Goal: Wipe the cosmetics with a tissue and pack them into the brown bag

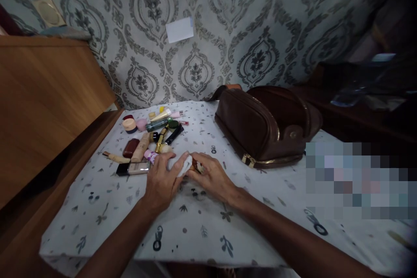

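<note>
Near the middle of the table, my left hand (163,179) is closed around a crumpled white wipe or tissue (185,166). Close against it, my right hand (212,177) pinches a small brown and gold item (195,165), mostly covered by fingers, so its kind does not show. The white wipe touches this item. Just left of my hands lie a foundation bottle (138,168) with a black cap, a beige tube (141,147), a dark red compact (130,148) and a gold tube (160,140). Behind them are a pink sponge (141,124) and a round jar (129,125).
A brown toiletry bag (250,126) stands unzipped at the back right. The table (130,226) has a patterned white cover. A wooden cabinet (48,108) borders it on the left, and a patterned wall (195,69) behind. A blurred patch hides part of the right side.
</note>
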Demonstrator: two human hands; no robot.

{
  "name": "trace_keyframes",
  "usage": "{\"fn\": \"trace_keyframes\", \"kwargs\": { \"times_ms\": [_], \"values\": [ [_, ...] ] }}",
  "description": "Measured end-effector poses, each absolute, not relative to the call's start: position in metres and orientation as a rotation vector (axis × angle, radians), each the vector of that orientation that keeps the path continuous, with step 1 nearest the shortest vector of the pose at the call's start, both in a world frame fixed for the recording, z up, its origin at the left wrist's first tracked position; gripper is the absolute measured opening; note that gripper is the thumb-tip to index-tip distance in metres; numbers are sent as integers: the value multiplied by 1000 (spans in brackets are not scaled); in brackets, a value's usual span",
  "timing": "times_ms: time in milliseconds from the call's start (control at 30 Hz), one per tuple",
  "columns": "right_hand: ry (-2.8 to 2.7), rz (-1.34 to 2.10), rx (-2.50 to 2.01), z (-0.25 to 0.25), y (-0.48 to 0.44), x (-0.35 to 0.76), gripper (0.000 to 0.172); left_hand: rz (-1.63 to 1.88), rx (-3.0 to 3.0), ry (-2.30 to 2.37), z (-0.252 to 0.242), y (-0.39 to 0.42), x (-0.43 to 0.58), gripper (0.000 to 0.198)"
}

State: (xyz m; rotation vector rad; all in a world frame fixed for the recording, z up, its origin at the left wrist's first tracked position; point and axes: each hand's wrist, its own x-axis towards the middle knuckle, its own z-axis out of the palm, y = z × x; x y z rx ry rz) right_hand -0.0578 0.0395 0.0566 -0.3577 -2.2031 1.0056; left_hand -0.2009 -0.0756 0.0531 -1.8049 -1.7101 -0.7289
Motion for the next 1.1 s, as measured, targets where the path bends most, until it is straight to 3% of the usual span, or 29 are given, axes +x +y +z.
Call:
{"fn": "trace_keyframes", "kwargs": {
  "times_ms": [133, 467, 667, 833, 1100],
  "values": [
    [-2232, 1072, -410, 61, 45, -56, 10, -807, -1811, -1843, 50, -73, -206, 38],
    [-2358, 1052, -490, 67, 62, -52, 22, -1028, -1884, -1998, 30, -68, -211, 36],
    [-2319, 1067, -465, 62, 68, -51, 17, -782, -1924, -2056, 30, -67, -213, 29],
    [-2088, 1281, -518, 50, 73, -56, 23, -565, -1914, -2039, 29, -66, -214, 26],
    [-1896, 1482, -538, 42, 74, -61, 31, -679, -1900, -2068, 29, -67, -217, 27]
  ]
}}
